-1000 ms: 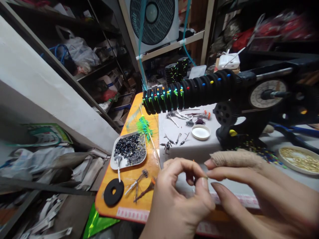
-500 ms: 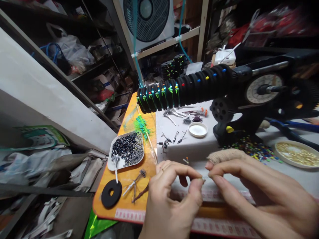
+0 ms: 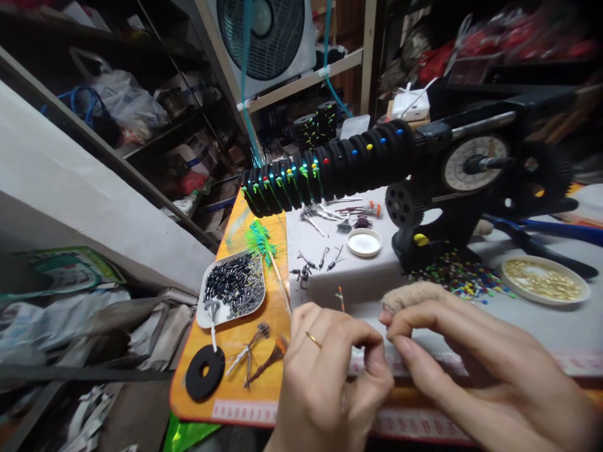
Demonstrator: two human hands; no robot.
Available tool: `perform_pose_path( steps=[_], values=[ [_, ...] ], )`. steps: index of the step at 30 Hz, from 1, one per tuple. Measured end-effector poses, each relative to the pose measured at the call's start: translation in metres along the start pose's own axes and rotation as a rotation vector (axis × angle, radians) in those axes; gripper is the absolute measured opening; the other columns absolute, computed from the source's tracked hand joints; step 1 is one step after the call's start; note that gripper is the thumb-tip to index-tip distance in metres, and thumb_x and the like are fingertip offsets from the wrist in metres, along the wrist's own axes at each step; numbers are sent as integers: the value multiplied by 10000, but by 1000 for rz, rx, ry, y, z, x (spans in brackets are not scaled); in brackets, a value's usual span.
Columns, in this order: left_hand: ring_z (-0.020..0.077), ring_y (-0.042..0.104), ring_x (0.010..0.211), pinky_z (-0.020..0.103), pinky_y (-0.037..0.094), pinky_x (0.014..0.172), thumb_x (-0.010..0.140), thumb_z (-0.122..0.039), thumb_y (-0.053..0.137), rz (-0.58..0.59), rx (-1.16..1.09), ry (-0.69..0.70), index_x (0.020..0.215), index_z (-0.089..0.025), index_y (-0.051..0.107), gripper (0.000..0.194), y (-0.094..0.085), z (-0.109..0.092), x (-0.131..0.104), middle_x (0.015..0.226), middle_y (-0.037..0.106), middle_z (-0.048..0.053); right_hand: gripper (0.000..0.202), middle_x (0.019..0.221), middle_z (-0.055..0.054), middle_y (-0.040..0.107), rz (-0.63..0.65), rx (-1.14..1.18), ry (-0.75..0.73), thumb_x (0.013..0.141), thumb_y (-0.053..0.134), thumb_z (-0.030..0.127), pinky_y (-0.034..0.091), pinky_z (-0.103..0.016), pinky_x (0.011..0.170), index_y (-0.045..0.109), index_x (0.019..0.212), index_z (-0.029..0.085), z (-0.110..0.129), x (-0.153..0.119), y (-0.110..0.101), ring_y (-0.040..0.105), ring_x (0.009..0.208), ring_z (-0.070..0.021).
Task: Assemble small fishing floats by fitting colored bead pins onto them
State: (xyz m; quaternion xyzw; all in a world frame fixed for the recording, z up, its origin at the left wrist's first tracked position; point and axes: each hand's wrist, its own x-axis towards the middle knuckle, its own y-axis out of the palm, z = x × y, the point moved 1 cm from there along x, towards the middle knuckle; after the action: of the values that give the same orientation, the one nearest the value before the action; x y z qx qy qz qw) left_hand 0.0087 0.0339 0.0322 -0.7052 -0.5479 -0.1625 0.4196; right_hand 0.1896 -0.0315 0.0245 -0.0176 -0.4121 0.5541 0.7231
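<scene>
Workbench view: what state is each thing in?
Left hand with gold ring: fingers curled, pinched shut.
Right hand with wrapped finger: thumb and forefinger pinched together.
Square white tray: upright, holding black and grey pieces.
Round white dish: upright, holding gold bits.
Black ring-shaped disc: lying flat.
Blue-handled tool: lying down, open or shut unclear.
White-framed fan: upright, spinning or not unclear.

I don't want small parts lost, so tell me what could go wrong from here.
The loose beads lie just beyond the right hand; its knuckles might scatter them. The white tray of small dark pieces sits by the orange table's left edge, so a bump could spill it. Anything tiny between the left hand's fingertips could slip unnoticed, as they are mostly hidden from view.
</scene>
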Motion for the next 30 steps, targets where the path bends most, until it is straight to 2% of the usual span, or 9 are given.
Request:
perform_pose_path(
  steps=[5,9,12,14,19,22,25,27,30],
  values=[
    [179,653,680,311,556,701,999,-78,791,-101,-146,-87,1008,-297,770,220,6,0,-9,812,761,-29,178,1003,45,774,-43,67,50,1195,602,220,634,-139,703,639,1071,341,10,5,2,819,887,-114],
    [153,719,781,255,590,802,1067,-66,799,-220,-335,-214,1036,-318,804,254,16,-4,-17,882,799,-50,188,1005,38,806,-75,122,39,1150,630,170,678,-133,742,680,1052,322,16,10,4,856,884,-115],
    [152,727,820,232,591,803,1102,-233,884,-338,-437,-307,973,-301,822,159,22,-10,-19,881,778,-40,180,1058,35,803,-26,183,44,1174,618,176,677,-130,748,667,1127,343,17,10,6,859,917,-119],
    [149,724,834,220,600,824,1084,-336,930,-376,-483,-349,936,-296,832,182,24,-15,-18,885,752,-39,187,1084,47,793,5,250,66,1190,605,186,675,-121,776,662,1154,360,18,9,8,849,945,-109],
    [109,736,892,148,599,907,1006,-438,1012,-411,-642,-502,885,-314,866,226,28,-23,-18,943,733,-57,205,1084,34,809,-12,351,107,1156,633,174,695,-134,792,727,1102,348,19,11,10,863,978,-127],
    [129,782,936,190,627,921,970,-451,1039,-409,-700,-568,865,-312,872,241,29,-25,-20,995,796,-38,193,1065,14,824,-16,307,85,1146,666,182,688,-143,724,748,1046,324,21,15,10,883,955,-144],
    [162,831,928,253,658,933,1035,-379,985,-388,-683,-523,937,-327,878,154,28,-25,-24,984,892,-24,213,976,37,790,-78,143,20,1127,689,171,657,-122,711,684,960,303,21,13,8,840,838,-107],
    [157,830,883,238,658,889,1080,-313,937,-373,-646,-473,976,-326,884,118,27,-24,-25,928,899,-26,234,932,36,749,-119,12,-35,1104,685,148,661,-142,735,620,936,297,20,9,5,804,775,-108],
    [134,807,838,188,639,816,1081,-315,934,-364,-663,-491,961,-319,893,127,26,-23,-26,881,861,-35,183,1018,16,766,-101,-52,-86,1107,669,131,681,-145,842,653,1095,313,16,0,2,821,840,-123]
  ],
)
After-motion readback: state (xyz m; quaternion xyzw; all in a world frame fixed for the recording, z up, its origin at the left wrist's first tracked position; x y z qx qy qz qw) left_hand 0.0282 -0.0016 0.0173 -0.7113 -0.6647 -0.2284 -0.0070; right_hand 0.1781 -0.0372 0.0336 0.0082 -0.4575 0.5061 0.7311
